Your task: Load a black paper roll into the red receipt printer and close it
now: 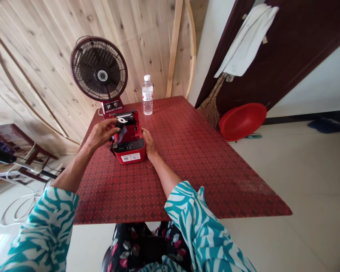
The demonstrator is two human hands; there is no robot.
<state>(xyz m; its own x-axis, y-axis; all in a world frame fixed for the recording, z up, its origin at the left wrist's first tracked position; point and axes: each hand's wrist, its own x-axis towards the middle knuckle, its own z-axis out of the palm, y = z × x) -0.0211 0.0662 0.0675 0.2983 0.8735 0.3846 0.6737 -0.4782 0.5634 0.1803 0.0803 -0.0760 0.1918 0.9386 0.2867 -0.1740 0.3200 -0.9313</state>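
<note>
A red and black label printer [129, 146] with its lid up stands on the table, a white sticker on its front. Between the thumb and fingers of my left hand [102, 132] is a small black roll with a white core [121, 121], held over the printer's open bay. Its exact kind is hard to make out. My right hand [149, 142] lies along the printer's right side, its fingers closed against the casing and partly hidden by it.
Behind the printer stands a round fan [112, 105], with a water bottle [147, 100] to its right. The red patterned table [192, 162] ends near my lap. A red basin [243, 121] and a broom [212, 107] are beyond its right side; a wooden chair [19, 141] is at left.
</note>
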